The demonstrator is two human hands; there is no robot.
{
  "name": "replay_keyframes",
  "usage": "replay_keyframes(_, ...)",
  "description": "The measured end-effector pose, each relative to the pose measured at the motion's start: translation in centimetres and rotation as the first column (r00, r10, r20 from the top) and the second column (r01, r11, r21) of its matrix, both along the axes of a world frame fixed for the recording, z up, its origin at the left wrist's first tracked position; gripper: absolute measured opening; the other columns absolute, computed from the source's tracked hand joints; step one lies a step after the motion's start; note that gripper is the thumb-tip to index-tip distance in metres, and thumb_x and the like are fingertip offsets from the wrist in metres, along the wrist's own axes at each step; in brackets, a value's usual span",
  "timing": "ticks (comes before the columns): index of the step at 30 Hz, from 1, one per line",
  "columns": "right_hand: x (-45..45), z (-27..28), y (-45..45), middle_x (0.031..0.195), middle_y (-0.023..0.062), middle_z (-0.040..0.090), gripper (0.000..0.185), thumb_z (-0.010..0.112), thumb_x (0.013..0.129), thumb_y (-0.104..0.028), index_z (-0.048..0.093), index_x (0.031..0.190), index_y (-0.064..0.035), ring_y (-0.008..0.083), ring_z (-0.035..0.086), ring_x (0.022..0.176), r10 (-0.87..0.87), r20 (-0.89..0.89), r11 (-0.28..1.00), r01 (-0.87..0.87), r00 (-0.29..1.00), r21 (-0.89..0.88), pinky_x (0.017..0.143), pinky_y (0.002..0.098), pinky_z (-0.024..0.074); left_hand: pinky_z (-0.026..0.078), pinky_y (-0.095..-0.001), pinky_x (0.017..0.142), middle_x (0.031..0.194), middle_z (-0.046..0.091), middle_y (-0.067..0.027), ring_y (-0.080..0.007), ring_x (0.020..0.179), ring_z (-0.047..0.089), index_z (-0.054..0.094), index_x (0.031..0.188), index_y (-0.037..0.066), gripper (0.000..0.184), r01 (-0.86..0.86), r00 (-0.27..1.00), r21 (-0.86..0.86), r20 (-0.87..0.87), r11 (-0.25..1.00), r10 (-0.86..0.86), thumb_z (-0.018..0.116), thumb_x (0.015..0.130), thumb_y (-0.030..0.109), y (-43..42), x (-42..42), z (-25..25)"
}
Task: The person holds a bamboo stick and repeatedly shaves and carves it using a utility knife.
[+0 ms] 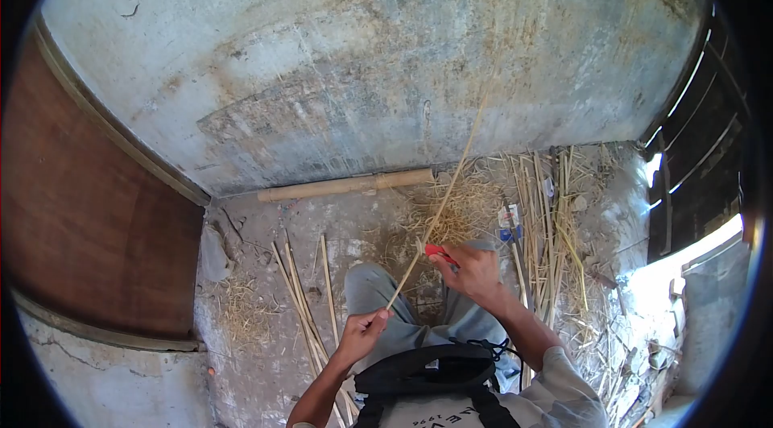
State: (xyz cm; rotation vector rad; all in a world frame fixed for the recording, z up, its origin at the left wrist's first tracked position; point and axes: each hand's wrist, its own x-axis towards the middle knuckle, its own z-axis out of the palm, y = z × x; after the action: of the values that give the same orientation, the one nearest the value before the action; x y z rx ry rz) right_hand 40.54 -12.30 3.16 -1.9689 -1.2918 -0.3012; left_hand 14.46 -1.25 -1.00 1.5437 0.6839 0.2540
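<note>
My left hand (364, 334) is closed, its thumb and fingers pinching the lower end of a long thin bamboo strip (460, 169). From there the strip slants up and to the right, across the floor and in front of the wall. In my right hand (473, 272) is a red-handled knife (439, 252), gripped in closed fingers. Its front end meets or lies very near the strip above my knees; the blade is too small to make out. Under the strip, pale curled shavings (455, 215) are heaped on the floor.
Split bamboo strips (543, 227) lie bundled on the right, and several more (298, 291) on the left. A bamboo pole (346, 186) rests along the wall's foot (386, 130). A blue-and-white packet (510, 223) lies near the right bundle. A brown door panel (105, 202) stands left.
</note>
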Motion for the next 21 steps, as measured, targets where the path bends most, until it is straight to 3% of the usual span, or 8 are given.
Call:
replay_keyframes(6,2.0,-0.1,0.8,0.058,0.0085,0.062,0.026,0.071,0.084,-0.038,0.072,0.090,-0.0125,0.0284,0.062,0.048,-0.054,-0.030,0.997,0.056,0.998,0.056,0.043,0.0387,0.0466,0.033,-0.0209,0.048,0.065,0.049,0.0046,-0.0025,0.053,0.040,0.068,0.101,-0.002,0.040,0.004,0.999,0.035,-0.054,0.999,-0.002,0.053,0.101,0.034,-0.2,-1.0,1.0)
replay_keyframes(8,4.2,1.2,0.5,0.059,0.0104,0.062,0.025,0.069,0.087,-0.035,0.072,0.092,-0.0114,0.0300,0.063,0.050,-0.202,-0.117,0.979,0.202,0.973,-0.012,0.044,0.0391,0.0476,0.034,-0.0221,0.049,0.062,0.049,0.0042,-0.0030,0.055,0.041,0.069,0.099,-0.003,0.038,0.045,0.992,0.106,-0.123,0.993,-0.032,0.053,0.101,0.032,-0.6,-2.4,0.9)
replay_keyframes(15,7.1,0.8,-0.1,0.062,0.0131,0.064,0.027,0.067,0.089,-0.035,0.072,0.091,-0.0090,0.0308,0.064,0.053,-0.204,-0.005,0.979,0.204,0.979,0.013,0.048,0.0404,0.0488,0.041,-0.0244,0.055,0.061,0.051,0.0006,-0.0060,0.058,0.045,0.070,0.099,-0.002,0.031,0.071,0.987,0.094,-0.151,0.993,-0.056,0.058,0.099,0.026,0.0,-4.4,0.1)
replay_keyframes(17,7.0,1.3,0.3,0.063,0.0144,0.064,0.027,0.067,0.089,-0.035,0.072,0.090,-0.0084,0.0319,0.064,0.055,-0.222,-0.018,0.974,0.222,0.975,0.054,0.049,0.0407,0.0493,0.042,-0.0243,0.055,0.061,0.053,-0.0005,-0.0061,0.059,0.047,0.071,0.100,-0.001,0.029,0.074,0.990,0.170,-0.133,0.983,-0.052,0.059,0.099,0.025,0.1,-4.6,0.7)
replay_keyframes(21,8.8,1.8,0.8,0.064,0.0151,0.064,0.028,0.067,0.089,-0.036,0.073,0.091,-0.0088,0.0339,0.065,0.057,-0.270,-0.107,0.963,0.270,0.957,-0.009,0.051,0.0421,0.0503,0.042,-0.0250,0.054,0.060,0.053,-0.0012,-0.0064,0.058,0.048,0.071,0.098,-0.001,0.028,0.042,0.991,0.161,-0.134,0.986,-0.021,0.060,0.098,0.024,-0.2,-5.9,1.7)
